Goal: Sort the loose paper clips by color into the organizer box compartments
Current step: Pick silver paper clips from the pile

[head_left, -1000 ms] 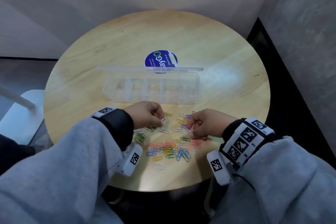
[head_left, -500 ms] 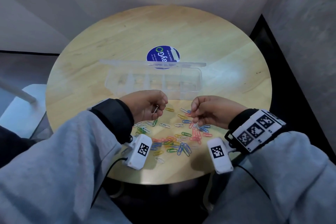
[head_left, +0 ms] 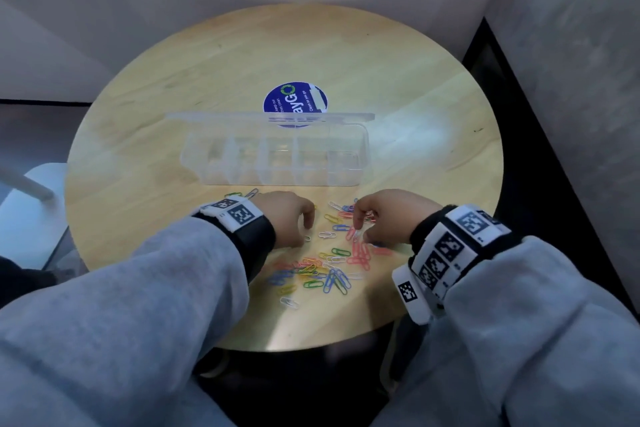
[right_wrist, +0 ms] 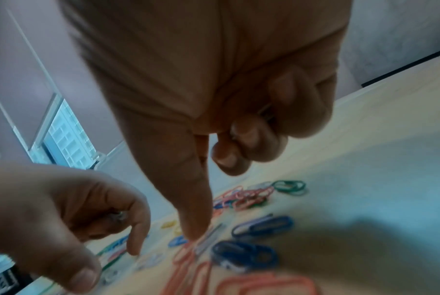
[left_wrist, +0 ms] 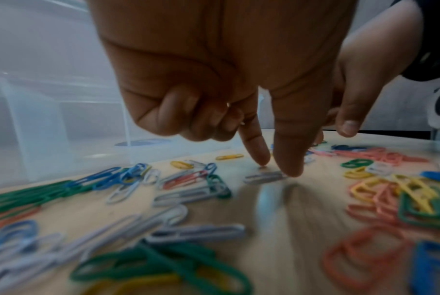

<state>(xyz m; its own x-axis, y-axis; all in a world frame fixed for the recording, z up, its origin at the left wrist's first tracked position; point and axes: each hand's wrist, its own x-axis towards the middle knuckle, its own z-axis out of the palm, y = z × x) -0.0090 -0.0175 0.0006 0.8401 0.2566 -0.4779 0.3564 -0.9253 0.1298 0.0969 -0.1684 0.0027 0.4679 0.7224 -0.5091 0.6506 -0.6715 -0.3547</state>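
As clips lie flat on surface [head_left: 398, 87]: light, thin, slippery wire. Left hand [left_wrist: 214, 79] fingers [left_wrist: 288, 159] pinching white clip [left_wrist: 263, 177]; right hand [right_wrist: 214, 89] fingers [right_wrist: 191, 219] pinning another white clip [right_wrist: 208, 237], curled ones clutching gathered clips. Slide, then nip by loop end.

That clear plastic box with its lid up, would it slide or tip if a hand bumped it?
Probably it would slide. The organizer box looks thin-walled, and its compartments look empty, so it is likely light, and the wooden table looks smooth. It is long and low, so tipping seems unlikely, though the raised lid could catch a knock.
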